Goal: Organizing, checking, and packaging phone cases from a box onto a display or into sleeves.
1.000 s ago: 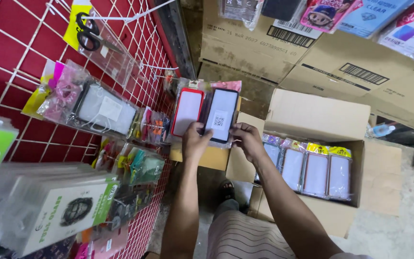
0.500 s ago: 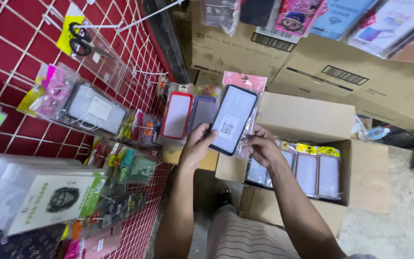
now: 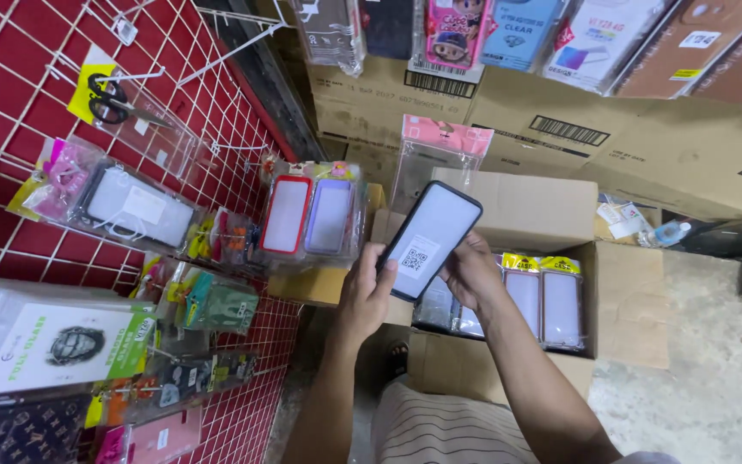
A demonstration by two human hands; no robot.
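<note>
Black-edged and clear, the phone case is now held up alone, tilted, clamped between the left hand and right hand above the open cardboard box, the red-rimmed case left hanging on the red grid wall.

packets in box: lower ends hidden | top hanging packets: cut off
</note>
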